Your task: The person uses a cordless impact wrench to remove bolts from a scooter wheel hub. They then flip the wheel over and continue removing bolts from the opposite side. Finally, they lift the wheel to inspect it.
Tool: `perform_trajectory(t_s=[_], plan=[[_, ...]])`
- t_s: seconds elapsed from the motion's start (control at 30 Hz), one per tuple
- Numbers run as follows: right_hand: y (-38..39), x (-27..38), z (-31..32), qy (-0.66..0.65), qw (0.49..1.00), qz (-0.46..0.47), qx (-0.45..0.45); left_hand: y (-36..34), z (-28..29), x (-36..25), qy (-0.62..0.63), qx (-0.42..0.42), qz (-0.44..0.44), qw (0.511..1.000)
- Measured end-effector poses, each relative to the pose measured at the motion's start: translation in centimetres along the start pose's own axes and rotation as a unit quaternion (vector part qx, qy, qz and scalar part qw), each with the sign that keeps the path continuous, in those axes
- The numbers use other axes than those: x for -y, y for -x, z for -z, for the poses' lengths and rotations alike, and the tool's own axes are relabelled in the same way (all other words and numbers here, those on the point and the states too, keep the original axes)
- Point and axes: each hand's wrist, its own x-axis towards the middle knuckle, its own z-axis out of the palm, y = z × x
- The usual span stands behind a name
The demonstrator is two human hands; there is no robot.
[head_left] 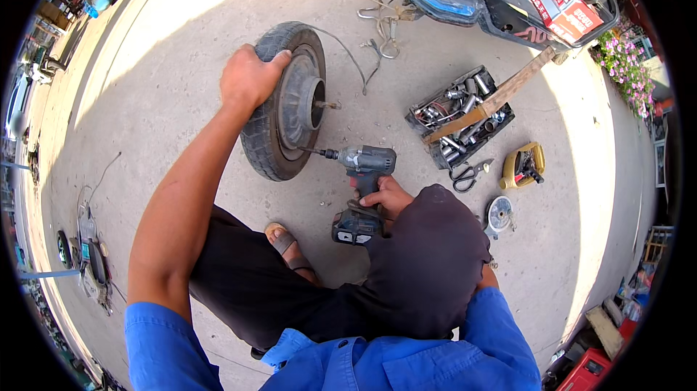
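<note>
A scooter-type wheel (pixel 298 97) with a black tyre and a grey metal hub stands upright on the concrete. My left hand (pixel 250 80) is closed over the top of its tyre, the thumb lying on the sidewall. A threaded axle and a thin cable (pixel 348 52) come out of the hub. In my right hand (pixel 390 197), beside my knee, is a cordless impact driver (pixel 372 161), fingers wrapped round its handle. Its long bit points left, the tip at the hub's lower edge; whether it sits in a screw cannot be made out. Small screws lie scattered nearby.
Right of the driver stand a socket-filled toolbox (pixel 441 145) with a wooden handle, scissors (pixel 470 174), a cut-open yellow container (pixel 534 161) and a round metal part (pixel 499 213). A partly dismantled scooter (pixel 450 5) is at the far right. Loose parts (pixel 91 260) lie left.
</note>
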Motion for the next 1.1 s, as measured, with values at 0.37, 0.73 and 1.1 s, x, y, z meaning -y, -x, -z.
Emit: perform_trajectory(t_s=[0.37,0.73,1.1], plan=[[-1.1,1.3,-0.7,-0.149,0.985,-0.080,0.011,0.3,0.1,-0.1,0.013,-0.005,-0.017,1.000],[-2.2,-0.4,-0.3,-0.059,0.998,-0.013,0.012,0.5,-0.2,-0.7,0.017,-0.013,-0.020,1.000],[-2.3,-0.8,-0.4,-0.049,0.999,-0.017,-0.005,0.5,-0.3,-0.6,0.007,-0.027,-0.025,0.999]])
